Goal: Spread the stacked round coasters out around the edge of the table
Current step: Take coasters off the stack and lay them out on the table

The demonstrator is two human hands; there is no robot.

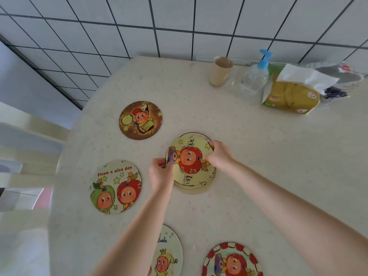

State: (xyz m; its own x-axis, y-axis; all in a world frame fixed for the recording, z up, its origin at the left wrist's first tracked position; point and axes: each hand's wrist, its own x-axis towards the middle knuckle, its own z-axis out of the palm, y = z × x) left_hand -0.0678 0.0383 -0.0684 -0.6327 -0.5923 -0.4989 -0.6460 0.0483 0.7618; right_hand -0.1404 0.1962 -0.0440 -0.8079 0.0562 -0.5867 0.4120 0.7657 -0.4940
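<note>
Both hands pinch the top coaster (189, 159) of the stack (196, 186) at table centre, left hand (161, 172) at its nine o'clock edge, right hand (219, 155) at three, likely to peel it free. Four coasters already ring the near rim; the one at nine o'clock (116, 187) reads "Have a nice day". Tissue pack (290, 95) writing at one o'clock is illegible.

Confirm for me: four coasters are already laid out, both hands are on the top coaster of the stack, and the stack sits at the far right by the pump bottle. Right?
Not quite. The head view shows the stack near the middle of the table, well apart from the pump bottle. The rest holds: four coasters are laid out, and the left hand and right hand grip the top coaster.
</note>
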